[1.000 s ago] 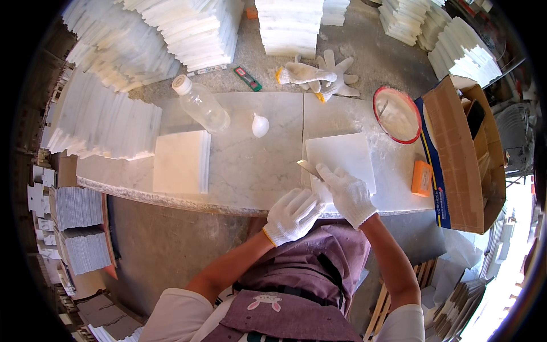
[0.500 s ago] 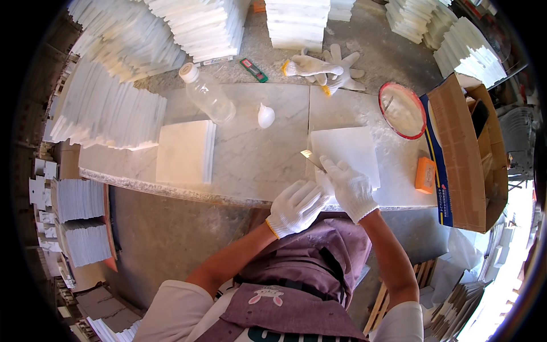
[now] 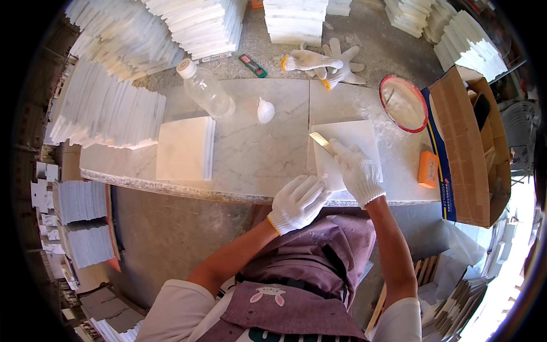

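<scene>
My right hand (image 3: 360,174), in a white knitted glove, is closed around a thin flat metal blade (image 3: 322,142). The blade sticks out to the upper left and catches the light. Below it lies a white square tile (image 3: 354,131), partly covered by the right hand. My left hand (image 3: 299,200), gloved too, is by the bench's front edge with its fingers stretched toward the tile's near left corner. Nothing shows in the left hand; whether its fingertips touch the tile I cannot tell.
On the marble bench (image 3: 256,154) are stacked tiles (image 3: 183,149), a clear bottle (image 3: 208,91), a white bulb-shaped thing (image 3: 265,110), a red-rimmed bowl of pale paste (image 3: 403,105) and an orange box (image 3: 427,169). Spare gloves (image 3: 345,60) lie behind. A cardboard box (image 3: 467,148) stands right.
My right hand has moved right and slightly away with the blade, drawing apart from my left hand. The left hand has stayed nearly in place.
</scene>
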Motion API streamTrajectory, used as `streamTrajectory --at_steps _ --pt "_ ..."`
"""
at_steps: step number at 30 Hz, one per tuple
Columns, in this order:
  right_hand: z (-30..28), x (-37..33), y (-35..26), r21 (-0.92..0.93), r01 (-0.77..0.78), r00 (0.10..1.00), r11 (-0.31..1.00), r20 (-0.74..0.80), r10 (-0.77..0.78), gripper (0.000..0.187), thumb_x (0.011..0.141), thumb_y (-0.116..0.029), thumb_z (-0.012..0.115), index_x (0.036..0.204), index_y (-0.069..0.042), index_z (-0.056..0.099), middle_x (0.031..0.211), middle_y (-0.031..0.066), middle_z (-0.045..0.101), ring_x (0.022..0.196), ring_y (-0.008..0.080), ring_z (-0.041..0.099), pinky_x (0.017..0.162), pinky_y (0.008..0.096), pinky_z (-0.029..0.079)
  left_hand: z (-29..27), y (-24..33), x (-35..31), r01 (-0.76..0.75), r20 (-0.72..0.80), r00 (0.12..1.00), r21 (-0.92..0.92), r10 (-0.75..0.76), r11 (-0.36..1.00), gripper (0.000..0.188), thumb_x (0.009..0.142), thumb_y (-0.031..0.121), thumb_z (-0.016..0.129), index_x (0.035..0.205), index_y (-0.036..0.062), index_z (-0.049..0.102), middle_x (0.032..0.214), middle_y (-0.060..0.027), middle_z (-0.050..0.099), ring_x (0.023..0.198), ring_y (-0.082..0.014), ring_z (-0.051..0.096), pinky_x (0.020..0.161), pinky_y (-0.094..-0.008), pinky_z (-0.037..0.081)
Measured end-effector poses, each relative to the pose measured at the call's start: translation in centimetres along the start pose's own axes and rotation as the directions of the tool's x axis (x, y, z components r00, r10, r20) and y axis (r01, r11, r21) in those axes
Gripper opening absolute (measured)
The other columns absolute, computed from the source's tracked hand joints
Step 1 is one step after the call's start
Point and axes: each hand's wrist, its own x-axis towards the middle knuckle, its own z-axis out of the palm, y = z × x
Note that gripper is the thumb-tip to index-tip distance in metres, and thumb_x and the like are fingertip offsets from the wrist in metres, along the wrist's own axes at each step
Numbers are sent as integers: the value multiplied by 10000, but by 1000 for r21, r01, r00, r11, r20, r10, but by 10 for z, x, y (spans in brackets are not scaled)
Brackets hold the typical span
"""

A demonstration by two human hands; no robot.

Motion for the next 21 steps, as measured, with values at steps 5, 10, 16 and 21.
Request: streamTrajectory --at_steps 5,10,16,21 --pt "5 -12 -3 -109 51 998 993 44 -47 365 961 -114 555 1306 -167 659 920 167 645 821 366 669 709 459 545 1 2 -1 18 5 1000 17 -18 1000 303 819 99 750 1117 95 694 1115 -94 706 921 -304 690 827 -437 587" --pt "5 -5 7 -73 107 994 992 36 -105 385 957 -104 543 1322 -173 646 912 158 644 803 358 674 693 454 545 1 1 -4 -6 13 1000 28 5 1000 367 797 119 764 1154 79 691 1195 -104 665 960 -308 664 849 -439 572" --pt "3 -6 -8 -168 57 994 984 98 -40 393 946 -99 568 1327 -165 642 927 158 651 828 344 679 711 442 547 -1 3 1 84 31 996 -28 -83 996 347 790 109 768 1127 80 694 1142 -102 680 931 -310 667 833 -437 575" --pt "11 -4 6 -147 147 989 978 12 -147 360 961 -126 536 1302 -179 640 909 163 629 809 356 668 688 455 541 0 3 0 8 -36 999 30 -7 1000 275 816 99 760 1084 93 697 1060 -100 702 873 -303 682 793 -429 583"
